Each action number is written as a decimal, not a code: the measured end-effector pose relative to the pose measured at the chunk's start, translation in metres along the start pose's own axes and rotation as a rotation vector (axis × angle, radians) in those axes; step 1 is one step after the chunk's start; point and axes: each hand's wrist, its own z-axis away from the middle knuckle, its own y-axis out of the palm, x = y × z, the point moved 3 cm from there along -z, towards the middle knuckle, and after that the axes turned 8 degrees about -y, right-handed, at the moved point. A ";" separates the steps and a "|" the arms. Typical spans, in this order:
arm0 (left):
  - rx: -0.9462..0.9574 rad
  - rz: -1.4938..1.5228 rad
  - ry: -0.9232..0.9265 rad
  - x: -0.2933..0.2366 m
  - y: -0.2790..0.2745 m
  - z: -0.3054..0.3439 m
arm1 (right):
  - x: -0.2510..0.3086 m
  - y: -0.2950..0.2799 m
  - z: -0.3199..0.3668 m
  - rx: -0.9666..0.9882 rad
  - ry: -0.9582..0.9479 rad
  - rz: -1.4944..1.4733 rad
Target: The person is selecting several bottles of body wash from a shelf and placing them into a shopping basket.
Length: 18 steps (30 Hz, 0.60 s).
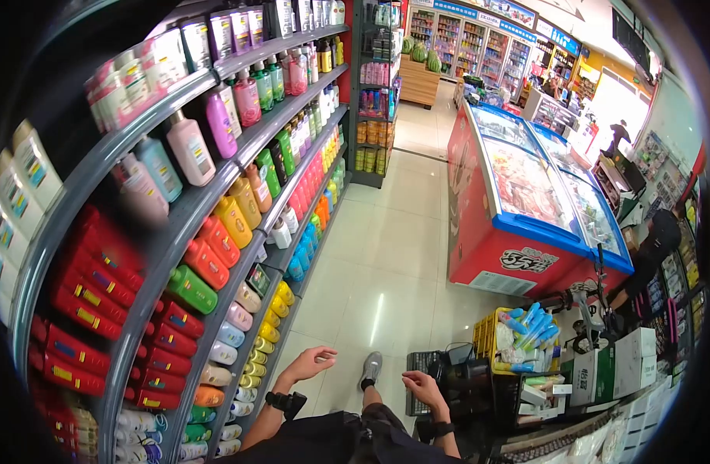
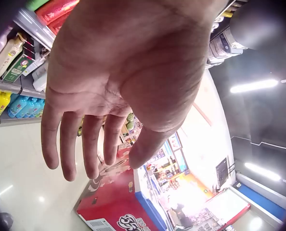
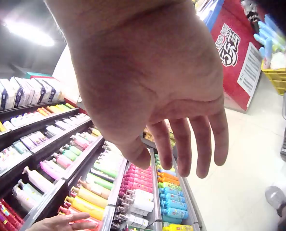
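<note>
My left hand hangs over the tiled aisle, close to the lower shelves of bottles. In the left wrist view its palm faces the camera, fingers loosely extended, holding nothing. On the other side of my leg, my right hand hovers beside a black basket. The right wrist view shows that palm bare, with relaxed fingers. Nearest the left hand are yellow bottles and rows of shampoo bottles on the shelf unit.
A red chest freezer with a blue rim stands ahead on the right. Beside it are a yellow crate of blue-wrapped packs, a bicycle and cartons. Pale floor tiles run forward along the aisle. Watermelons lie on a far wooden stand.
</note>
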 end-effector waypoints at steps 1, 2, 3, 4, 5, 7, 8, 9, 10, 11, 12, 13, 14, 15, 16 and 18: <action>0.001 0.001 0.001 -0.005 -0.004 -0.020 | -0.003 -0.007 -0.021 0.001 0.003 -0.006; -0.004 0.002 -0.003 -0.011 -0.010 -0.041 | -0.006 -0.016 -0.042 0.003 0.007 -0.012; 0.001 -0.012 -0.015 -0.020 -0.016 -0.063 | -0.011 -0.025 -0.069 0.009 0.006 -0.013; 0.006 -0.023 -0.033 -0.029 -0.020 -0.082 | -0.013 -0.035 -0.096 0.014 -0.019 0.003; 0.002 -0.019 -0.043 -0.038 -0.024 -0.100 | -0.015 -0.047 -0.119 0.018 -0.045 0.018; -0.013 -0.075 -0.035 -0.068 -0.034 -0.139 | 0.007 -0.074 -0.162 0.017 -0.053 -0.010; -0.017 -0.078 -0.037 -0.083 -0.040 -0.158 | 0.015 -0.088 -0.182 0.005 -0.065 -0.036; -0.013 -0.096 -0.032 -0.097 -0.043 -0.177 | 0.017 -0.100 -0.207 -0.006 -0.118 -0.062; -0.012 -0.114 -0.028 -0.110 -0.047 -0.195 | 0.016 -0.112 -0.227 -0.001 -0.122 -0.065; -0.018 -0.116 -0.030 -0.122 -0.050 -0.213 | 0.018 -0.124 -0.249 -0.008 -0.138 -0.085; -0.030 -0.115 -0.028 -0.133 -0.052 -0.232 | 0.026 -0.135 -0.269 -0.015 -0.155 -0.105; -0.041 -0.110 -0.031 -0.142 -0.054 -0.246 | 0.031 -0.147 -0.285 0.025 -0.121 -0.064; -0.047 -0.108 -0.039 -0.150 -0.056 -0.259 | 0.039 -0.156 -0.299 0.035 -0.120 -0.066; -0.042 -0.086 -0.047 -0.159 -0.058 -0.269 | 0.047 -0.162 -0.312 0.041 -0.123 -0.074; -0.036 -0.062 -0.047 -0.168 -0.061 -0.284 | 0.052 -0.172 -0.330 0.043 -0.129 -0.076; -0.031 -0.061 -0.051 -0.174 -0.065 -0.312 | 0.050 -0.183 -0.361 0.049 -0.133 -0.103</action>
